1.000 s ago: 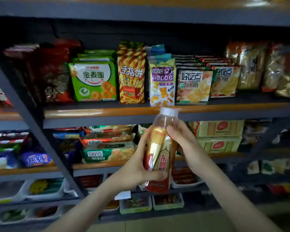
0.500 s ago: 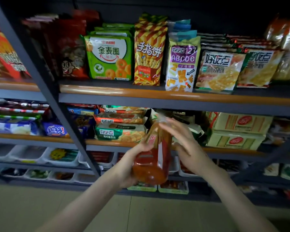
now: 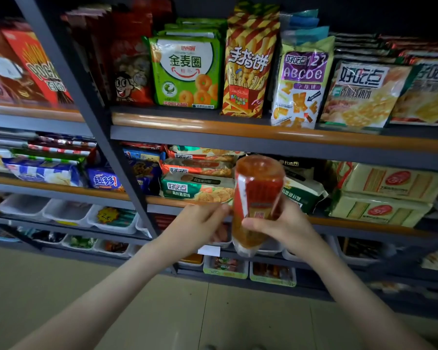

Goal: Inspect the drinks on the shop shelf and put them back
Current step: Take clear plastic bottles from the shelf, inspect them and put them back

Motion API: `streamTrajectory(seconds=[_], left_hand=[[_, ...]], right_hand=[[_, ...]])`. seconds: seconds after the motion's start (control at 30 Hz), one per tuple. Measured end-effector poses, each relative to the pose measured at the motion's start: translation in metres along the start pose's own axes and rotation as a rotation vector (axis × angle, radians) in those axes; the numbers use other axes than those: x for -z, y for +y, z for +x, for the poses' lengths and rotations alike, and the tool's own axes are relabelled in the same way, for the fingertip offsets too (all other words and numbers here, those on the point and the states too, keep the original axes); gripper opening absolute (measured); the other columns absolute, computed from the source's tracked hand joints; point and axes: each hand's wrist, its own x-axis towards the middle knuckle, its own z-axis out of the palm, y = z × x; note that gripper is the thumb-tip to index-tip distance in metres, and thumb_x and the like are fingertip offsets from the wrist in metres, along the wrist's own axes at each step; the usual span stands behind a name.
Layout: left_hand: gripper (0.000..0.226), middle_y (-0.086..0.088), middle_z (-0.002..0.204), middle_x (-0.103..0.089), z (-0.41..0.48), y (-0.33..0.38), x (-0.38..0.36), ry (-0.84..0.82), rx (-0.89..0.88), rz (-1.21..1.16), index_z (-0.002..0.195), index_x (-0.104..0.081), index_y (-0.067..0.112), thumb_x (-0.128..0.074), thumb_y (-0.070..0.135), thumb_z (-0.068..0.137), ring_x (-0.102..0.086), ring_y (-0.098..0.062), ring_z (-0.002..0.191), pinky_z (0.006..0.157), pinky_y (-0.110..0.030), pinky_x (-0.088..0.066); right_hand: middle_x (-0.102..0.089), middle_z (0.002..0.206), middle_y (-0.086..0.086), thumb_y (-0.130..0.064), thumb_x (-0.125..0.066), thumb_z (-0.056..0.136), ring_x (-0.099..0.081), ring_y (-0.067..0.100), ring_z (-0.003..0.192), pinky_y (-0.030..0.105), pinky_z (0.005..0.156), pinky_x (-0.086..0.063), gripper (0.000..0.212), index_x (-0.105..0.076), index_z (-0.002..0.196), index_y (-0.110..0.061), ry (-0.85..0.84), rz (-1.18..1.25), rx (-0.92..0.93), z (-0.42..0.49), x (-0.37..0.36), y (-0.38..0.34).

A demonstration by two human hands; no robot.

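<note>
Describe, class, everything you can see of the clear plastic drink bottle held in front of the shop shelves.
The clear plastic drink bottle holds an orange-brown liquid and wears a red, gold and white wrap label. It is upside down: the rounded base points up and leans towards the camera, and the pale cap end points down. The right hand grips its lower half, thumb across the label. The left hand reaches its side, but contact is unclear. It hangs in the air before the grey metal shelves.

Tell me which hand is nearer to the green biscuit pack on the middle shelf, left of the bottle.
Left. The left hand is just below the green biscuit pack; the right hand is further right, gripping the drink bottle.
</note>
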Motion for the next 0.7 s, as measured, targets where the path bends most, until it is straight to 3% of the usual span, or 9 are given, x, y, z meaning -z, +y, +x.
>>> streamTrajectory(seconds=[0.03, 0.1, 0.2, 0.3, 0.4, 0.47, 0.53, 0.6, 0.7], left_hand=[[0.029, 0.007, 0.084, -0.067, 0.002, -0.007, -0.002, 0.088, -0.132, 0.152, 0.126, -0.058, 0.014, -0.046, 0.024, 0.101, -0.061, -0.006, 0.061, 0.062, -0.026, -0.053], [0.068, -0.001, 0.124, -0.055, 0.004, -0.015, -0.004, 0.171, -0.344, 0.414, 0.149, -0.029, 0.025, -0.06, 0.007, 0.091, -0.059, -0.007, 0.09, 0.081, -0.031, -0.053], [0.099, -0.017, 0.153, -0.02, 0.014, -0.018, -0.004, 0.286, -0.627, 0.745, 0.153, -0.007, 0.025, -0.069, 0.006, 0.077, -0.024, -0.035, 0.142, 0.115, -0.055, -0.025], [0.081, -0.018, 0.155, -0.017, 0.029, -0.008, 0.0, 0.324, -0.835, 0.907, 0.152, -0.014, 0.017, -0.056, 0.023, 0.084, -0.003, -0.029, 0.149, 0.12, -0.054, -0.004], [0.072, -0.017, 0.142, -0.048, 0.04, 0.003, 0.002, 0.308, -0.942, 0.81, 0.138, -0.037, 0.009, -0.071, 0.035, 0.081, -0.036, -0.03, 0.139, 0.118, -0.053, -0.02], [0.076, -0.013, 0.126, -0.061, 0.042, 0.008, 0.001, 0.285, -0.857, 0.684, 0.13, -0.043, 0.01, -0.077, 0.047, 0.073, -0.055, -0.03, 0.121, 0.102, -0.049, -0.045], [0.08, -0.007, 0.109, -0.066, 0.038, 0.017, 0.001, 0.303, -0.651, 0.554, 0.124, -0.048, 0.012, -0.07, 0.061, 0.065, -0.065, -0.026, 0.096, 0.076, -0.038, -0.057], [0.084, 0.0, 0.097, -0.068, 0.036, 0.028, 0.002, 0.286, -0.401, 0.408, 0.121, -0.052, 0.016, -0.068, 0.072, 0.059, -0.065, -0.018, 0.082, 0.068, -0.029, -0.054], [0.065, 0.007, 0.09, -0.068, 0.04, 0.041, 0.003, 0.203, -0.151, 0.143, 0.105, -0.057, 0.023, -0.079, 0.064, 0.06, -0.064, -0.007, 0.078, 0.068, -0.022, -0.052]], right_hand=[[-0.072, 0.103, -0.01, -0.036, -0.088, 0.059, -0.067, 0.007, 0.098, 0.034, 0.093, -0.052, 0.058, -0.062, 0.11, -0.029, -0.023, 0.081, -0.025, 0.001, 0.001, -0.001], [-0.072, 0.108, -0.007, -0.037, -0.08, 0.062, -0.067, 0.012, 0.102, 0.039, 0.096, -0.051, 0.057, -0.061, 0.115, -0.027, -0.021, 0.222, -0.067, 0.002, 0.002, -0.004], [-0.069, 0.116, -0.004, -0.045, -0.073, 0.064, -0.065, 0.017, 0.109, 0.044, 0.098, -0.048, 0.068, -0.055, 0.127, -0.029, -0.037, 0.398, -0.142, 0.001, 0.004, -0.006], [-0.063, 0.128, -0.005, -0.053, -0.072, 0.065, -0.061, 0.018, 0.117, 0.045, 0.099, -0.047, 0.078, -0.048, 0.137, -0.034, -0.126, 0.416, -0.164, -0.002, 0.005, -0.007], [-0.068, 0.114, 0.002, -0.049, -0.062, 0.083, -0.068, 0.015, 0.099, 0.035, 0.085, -0.055, 0.043, -0.064, 0.118, -0.025, -0.208, 0.523, -0.222, -0.007, 0.01, -0.015], [-0.071, 0.086, 0.012, -0.039, -0.045, 0.097, -0.071, 0.022, 0.068, 0.033, 0.057, -0.059, 0.038, -0.071, 0.098, -0.011, -0.184, 0.611, -0.302, -0.012, 0.017, -0.02], [-0.065, 0.063, 0.017, -0.026, -0.028, 0.105, -0.064, 0.027, 0.049, 0.035, 0.043, -0.054, 0.045, -0.061, 0.097, 0.003, -0.131, 0.52, -0.289, -0.013, 0.028, -0.02], [-0.063, 0.062, 0.017, -0.034, -0.026, 0.104, -0.06, 0.026, 0.051, 0.032, 0.045, -0.051, 0.049, -0.056, 0.104, 0.006, -0.005, 0.383, -0.18, -0.014, 0.033, -0.024], [-0.067, 0.087, 0.003, -0.05, -0.047, 0.09, -0.067, 0.018, 0.077, 0.029, 0.063, -0.057, 0.053, -0.049, 0.133, -0.019, 0.139, 0.181, 0.001, -0.016, 0.037, -0.039]])
